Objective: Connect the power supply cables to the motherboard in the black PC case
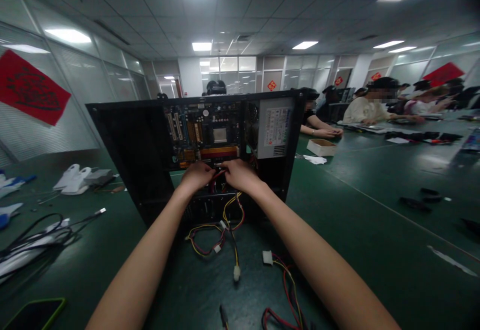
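Observation:
An open black computer case (pixel 150 101) stands on the green table, its inside facing me. Within it are a motherboard (pixel 187 115) and, at the upper right, a silver power supply (pixel 275 127). Below the memory slots, my left hand (pixel 197 177) and my right hand (pixel 242 174) meet at the board's lower edge. Both have their fingers pinched around a thin red cable (pixel 219 174); the exact contact is partly hidden by the fingers. Yellow, red and black power leads (pixel 225 215) hang out below, with a white connector (pixel 236 272) lying on the table.
Another white plug (pixel 267 257) with red leads lies near my right forearm. At left are black cables (pixel 45 235), a phone (pixel 35 315) and white plastic bags (pixel 73 179). A small open box (pixel 321 147) stands at right, before several seated people.

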Available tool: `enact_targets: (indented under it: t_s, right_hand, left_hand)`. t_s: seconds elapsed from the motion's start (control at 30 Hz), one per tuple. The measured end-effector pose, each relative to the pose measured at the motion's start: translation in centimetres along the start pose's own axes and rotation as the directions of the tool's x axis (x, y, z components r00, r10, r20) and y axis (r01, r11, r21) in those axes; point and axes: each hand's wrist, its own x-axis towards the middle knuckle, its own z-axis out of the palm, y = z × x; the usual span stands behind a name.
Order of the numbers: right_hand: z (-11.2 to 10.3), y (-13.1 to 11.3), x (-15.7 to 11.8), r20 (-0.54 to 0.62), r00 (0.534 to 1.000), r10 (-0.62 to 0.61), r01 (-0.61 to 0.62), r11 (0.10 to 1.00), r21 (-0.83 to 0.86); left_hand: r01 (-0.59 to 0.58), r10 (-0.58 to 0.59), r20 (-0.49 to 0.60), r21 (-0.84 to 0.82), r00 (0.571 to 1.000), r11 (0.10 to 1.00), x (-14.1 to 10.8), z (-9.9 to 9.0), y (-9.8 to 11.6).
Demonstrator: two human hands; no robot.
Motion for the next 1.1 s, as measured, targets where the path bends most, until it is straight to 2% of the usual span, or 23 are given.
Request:
enact_targets:
  t_s: [0.23, 0.87, 1.1]
  right_hand:
    - [-0.20, -0.05, -0.07, 0.023, 1.000, 0.002, -0.001, 1.000, -0.028]
    - [-0.40, -0.26, -0.17, 0.055, 0.998, -0.007, 0.008, 1.000, -0.023]
    - [-0.26, -0.15, -0.01, 0.028, 0.999, -0.027, 0.028, 0.999, -0.023]
  left_hand:
    - [0.043, -0.044, 0.019, 0.007, 0.999, 0.999, 0.01, -0.15, 0.31]
    - [0.000, -0.001, 0.024, 0.034, 1.000, 0.999, 0.18, 0.10, 0.07]
    - [-0.035, 0.034, 0.013, 0.084, 0.999, 0.996, 0.25, 0.17, 0.23]
